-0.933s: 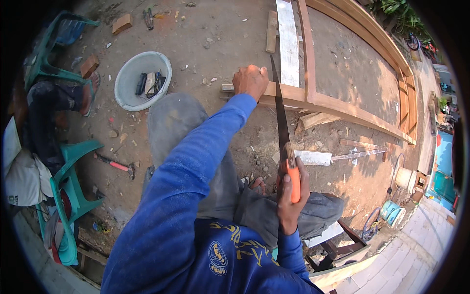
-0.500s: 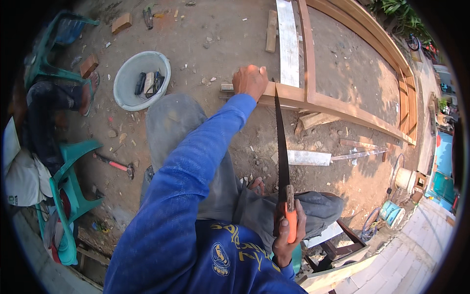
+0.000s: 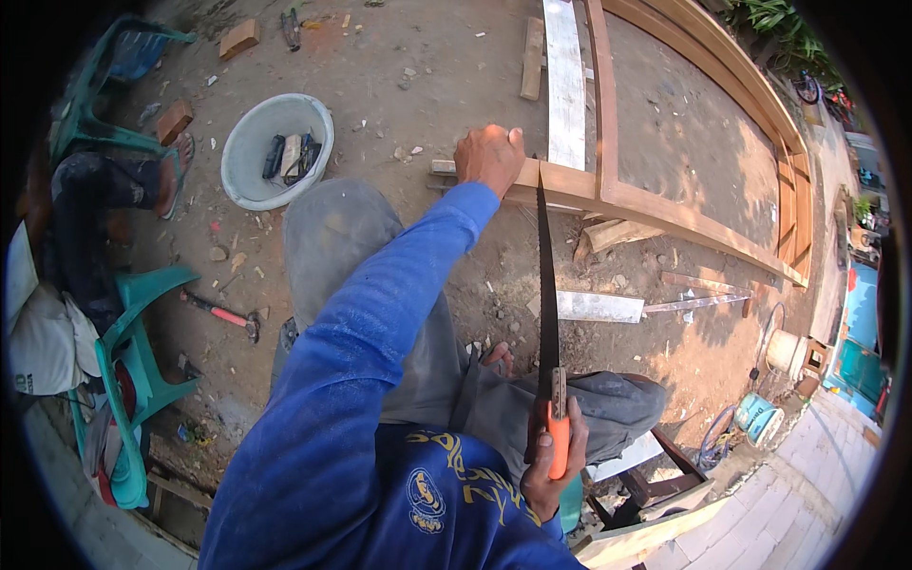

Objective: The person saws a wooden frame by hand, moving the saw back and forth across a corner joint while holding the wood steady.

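My right hand [image 3: 551, 475] is wrapped round the orange handle of a handsaw [image 3: 548, 313], low in front of my body. The dark blade runs away from me, its far part crossing the near rail of a wooden frame [image 3: 572, 180]. Closed over that rail, just left of the blade, is my left hand [image 3: 489, 160]. The rail's end sticks out to the left of this hand, and my fingers' undersides are hidden. A cut, if there is one, is too small to make out.
A pale basin [image 3: 325, 157] holding tools stands to the left, with a hammer [image 3: 223, 315] on the ground nearer me. Green plastic chairs [image 3: 152, 313] and a seated person's leg [image 3: 114, 185] are at far left. A pale board [image 3: 598, 306] lies right of the blade.
My right hand and the saw have drawn back slightly toward me. The left hand stays on the rail, and the whole view has shifted a little.
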The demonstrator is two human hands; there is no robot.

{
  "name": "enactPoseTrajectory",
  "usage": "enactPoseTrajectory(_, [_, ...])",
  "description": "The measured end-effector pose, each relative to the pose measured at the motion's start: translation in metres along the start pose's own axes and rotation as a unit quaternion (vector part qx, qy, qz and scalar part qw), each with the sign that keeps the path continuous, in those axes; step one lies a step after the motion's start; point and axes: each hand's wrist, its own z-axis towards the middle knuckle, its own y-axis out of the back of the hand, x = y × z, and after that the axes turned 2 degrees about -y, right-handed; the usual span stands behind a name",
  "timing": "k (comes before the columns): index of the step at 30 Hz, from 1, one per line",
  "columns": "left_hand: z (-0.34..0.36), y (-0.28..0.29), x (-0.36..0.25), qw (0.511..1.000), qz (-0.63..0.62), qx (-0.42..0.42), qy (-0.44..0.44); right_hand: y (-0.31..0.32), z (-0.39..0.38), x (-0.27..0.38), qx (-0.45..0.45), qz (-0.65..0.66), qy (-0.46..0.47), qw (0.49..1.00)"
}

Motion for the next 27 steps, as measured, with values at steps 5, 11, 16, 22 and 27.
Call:
enactPoseTrajectory(5, [0.003,-0.007,-0.003,1.000,-0.005,-0.002,-0.009,-0.082,0.156,-0.012,-0.033,-0.015,0.144,0.989])
enactPoseTrajectory(11, [0.013,-0.005,-0.001,1.000,0.003,-0.004,-0.014,-0.067,0.136,0.000,0.002,0.027,0.049,0.998])
enactPoseTrajectory(16, [0.004,0.001,0.008,1.000,0.013,-0.022,-0.001,0.006,-0.018,0.005,0.016,-0.043,0.006,0.999])
enactPoseTrajectory(22, [0.004,-0.009,-0.012,1.000,-0.006,0.007,-0.014,-0.090,0.174,-0.013,-0.007,0.157,-0.015,0.987])
enactPoseTrajectory(27, [0.010,-0.009,0.004,1.000,0.004,0.005,-0.005,-0.086,0.166,-0.001,-0.017,0.016,0.096,0.995])
